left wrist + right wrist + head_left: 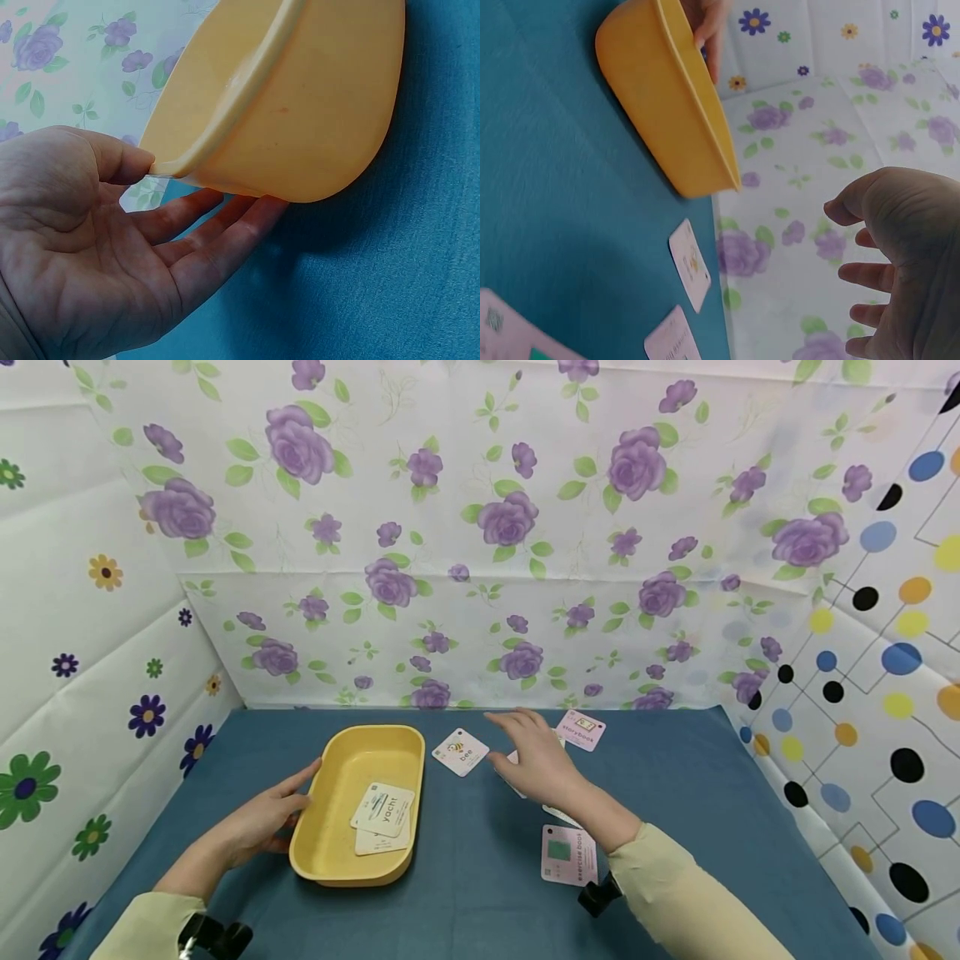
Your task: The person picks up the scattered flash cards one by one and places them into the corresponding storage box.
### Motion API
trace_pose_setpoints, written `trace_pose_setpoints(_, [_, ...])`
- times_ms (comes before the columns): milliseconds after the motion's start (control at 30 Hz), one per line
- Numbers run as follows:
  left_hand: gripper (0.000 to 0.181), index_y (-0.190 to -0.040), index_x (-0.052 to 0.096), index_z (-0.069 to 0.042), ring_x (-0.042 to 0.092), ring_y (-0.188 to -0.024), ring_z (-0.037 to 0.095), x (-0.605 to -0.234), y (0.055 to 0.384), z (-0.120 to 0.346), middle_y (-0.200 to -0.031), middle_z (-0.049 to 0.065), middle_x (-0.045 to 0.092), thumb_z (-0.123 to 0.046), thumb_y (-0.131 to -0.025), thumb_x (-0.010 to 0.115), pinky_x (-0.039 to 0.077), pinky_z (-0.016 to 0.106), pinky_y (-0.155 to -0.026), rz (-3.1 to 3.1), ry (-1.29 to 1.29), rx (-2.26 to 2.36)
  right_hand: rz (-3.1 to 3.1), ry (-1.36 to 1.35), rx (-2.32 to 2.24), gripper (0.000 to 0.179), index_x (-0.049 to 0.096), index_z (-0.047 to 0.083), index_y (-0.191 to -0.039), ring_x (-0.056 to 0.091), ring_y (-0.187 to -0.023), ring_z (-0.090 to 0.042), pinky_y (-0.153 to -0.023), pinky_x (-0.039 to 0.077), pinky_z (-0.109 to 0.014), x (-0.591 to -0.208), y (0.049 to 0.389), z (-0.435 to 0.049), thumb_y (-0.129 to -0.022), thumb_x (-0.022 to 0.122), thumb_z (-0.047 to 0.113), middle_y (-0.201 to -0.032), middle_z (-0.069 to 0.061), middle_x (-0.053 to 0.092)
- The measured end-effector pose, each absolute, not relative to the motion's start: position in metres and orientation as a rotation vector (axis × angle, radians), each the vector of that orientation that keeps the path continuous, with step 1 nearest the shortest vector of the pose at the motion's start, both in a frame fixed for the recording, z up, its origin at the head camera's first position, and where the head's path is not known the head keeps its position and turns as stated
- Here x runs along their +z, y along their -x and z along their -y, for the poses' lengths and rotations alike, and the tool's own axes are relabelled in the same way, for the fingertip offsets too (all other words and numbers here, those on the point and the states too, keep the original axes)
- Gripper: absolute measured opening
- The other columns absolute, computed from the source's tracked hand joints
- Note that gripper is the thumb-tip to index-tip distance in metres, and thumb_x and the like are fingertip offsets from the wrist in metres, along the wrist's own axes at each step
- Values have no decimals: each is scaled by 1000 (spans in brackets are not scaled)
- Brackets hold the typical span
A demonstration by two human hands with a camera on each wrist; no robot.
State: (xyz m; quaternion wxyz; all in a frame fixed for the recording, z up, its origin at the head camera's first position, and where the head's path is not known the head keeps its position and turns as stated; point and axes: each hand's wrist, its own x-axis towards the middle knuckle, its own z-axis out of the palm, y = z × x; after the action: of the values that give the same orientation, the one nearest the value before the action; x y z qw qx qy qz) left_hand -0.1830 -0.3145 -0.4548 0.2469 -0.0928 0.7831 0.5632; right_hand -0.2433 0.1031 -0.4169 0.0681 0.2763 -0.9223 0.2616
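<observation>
Tray, yellow, lower left of centre in the frame — left hand grips its rim. Right hand, lower centre-right, holds nothing, fingers extended. Bee card, between them — probably light, stiff, slippery; pinch by edges.

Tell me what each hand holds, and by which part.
The left hand grips the yellow basin by its left-side rim; the right hand holds nothing.
</observation>
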Motion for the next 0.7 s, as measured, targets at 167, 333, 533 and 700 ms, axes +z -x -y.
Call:
trace_pose_setpoints(167, [68, -165, 1, -36, 66, -109, 32, -455, 183, 315, -164, 30, 10, -22, -111, 40, 56, 52, -80, -2129, 238, 1540, 2771, -794, 808, 60, 48, 19, -155, 27, -151, -34, -115, 28, -59, -417, 246, -119, -100, 68, 31, -153, -4, 50])
trace_pose_setpoints(333, [68, -165, 1, -36, 65, -108, 32, -454, 182, 315, -164, 30, 10, -22, -111, 40, 56, 52, -79, -2132, 234, 1537, 2771, -775, 779, 60, 48, 18, -154, 29, -149, -34, -116, 26, -59, -422, 248, -136, -99, 69, 30, -152, -6, 51])
trace_pose_setpoints(533, [68, -166, 1, -35, 65, -110, 33, -453, 182, 314, -164, 30, 9, -22, -111, 40, 56, 52, -79, -2134, 234, 1529, 2808, -722, 759, 60, 48, 17, -154, 27, -150, -36, -117, 23, -60, -429, 247, -156, -100, 68, 30, -152, -8, 51])
trace_pose_setpoints(700, [68, -166, 1, -35, 64, -108, 32, -453, 182, 314, -165, 30, 8, -23, -111, 41, 56, 52, -80, -2140, 232, 1521, 2819, -692, 738, 60, 49, 15, -153, 27, -150, -39, -116, 24, -62, -434, 245, -169, -99, 69, 29, -150, -11, 52])
